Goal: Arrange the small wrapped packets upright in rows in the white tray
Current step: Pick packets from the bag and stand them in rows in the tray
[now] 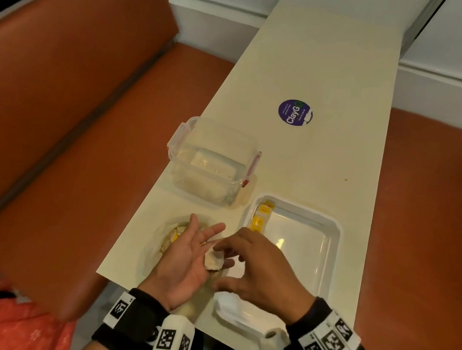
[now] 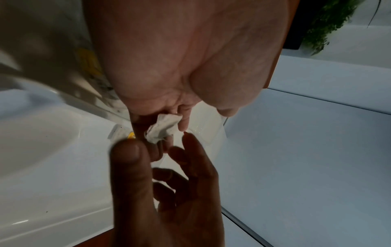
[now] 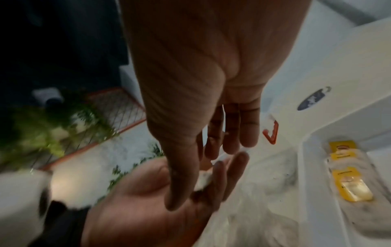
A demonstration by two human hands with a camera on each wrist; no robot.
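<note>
**Operator:** Pinched between my right hand's point(image 1: 255, 264) fingertips is a crumpled white packet point(image 1: 214, 260), and it lies on the fingers of my left hand point(image 1: 185, 260), which is spread palm-up with straight fingers. That's the head view.

**Observer:** Where does the tray sit from there?

**Operator:** White tray point(image 1: 329, 248) is at about two o'clock from the hands, on the cream table point(image 1: 313, 67). Two yellow-labelled packets point(image 1: 259, 216) line its left wall; I cannot tell whether they stand or lean. At eleven o'clock from the hands is a clear lidded container point(image 1: 214, 160), and under the left hand a clear bag point(image 1: 161, 242) with more yellow and white inside.

**Observer:** Left wrist camera?

**Operator:** Palm of the left hand point(image 2: 180, 58) fills the top. The packet point(image 2: 164, 128) sits at the base of its fingers, and the right hand's thumb point(image 2: 127, 158) comes up from six o'clock, touching the packet's lower edge. The tray's rim point(image 2: 42, 150) shows at nine o'clock.

**Observer:** And the right wrist?

**Operator:** Right hand point(image 3: 201, 83) reaches down from twelve o'clock onto the open left hand point(image 3: 137, 208). The packet point(image 3: 203, 180) shows as a white blur between them. At four o'clock, the yellow packets point(image 3: 347, 183) lie along the tray's wall point(image 3: 306, 167).
</note>
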